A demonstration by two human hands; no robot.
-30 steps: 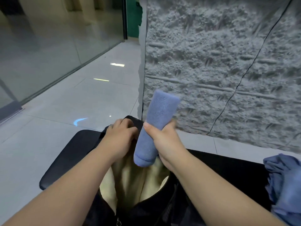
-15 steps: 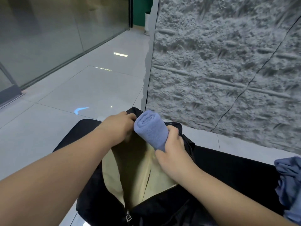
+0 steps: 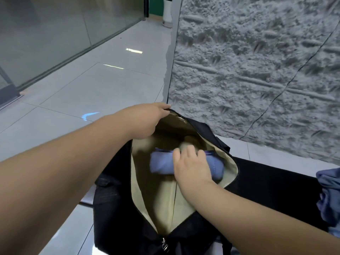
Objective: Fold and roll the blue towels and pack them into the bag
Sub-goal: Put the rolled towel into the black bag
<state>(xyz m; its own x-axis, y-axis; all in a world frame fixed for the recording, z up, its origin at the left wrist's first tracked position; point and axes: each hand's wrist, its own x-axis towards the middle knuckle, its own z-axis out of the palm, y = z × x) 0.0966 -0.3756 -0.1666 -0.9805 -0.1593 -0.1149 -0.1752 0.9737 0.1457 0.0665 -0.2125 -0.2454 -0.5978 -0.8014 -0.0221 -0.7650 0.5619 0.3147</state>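
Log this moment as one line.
step: packing | rolled towel: inside bag | right hand: on towel | left hand: holds bag rim | loose towels: right edge

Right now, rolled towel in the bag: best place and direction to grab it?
Probably the middle of the rolled towel, from above through the bag opening. It lies on its side across the tan lining, ends near the walls. The right hand already lies over its midsection; the left hand holds the rim open.

My right hand (image 3: 191, 167) covers the middle of the rolled towel (image 3: 160, 164) inside the bag (image 3: 117, 208), so I cannot tell how its fingers lie beneath; the bag's near end runs off the bottom edge; the loose blue towels (image 3: 329, 197) are cut by the right edge.
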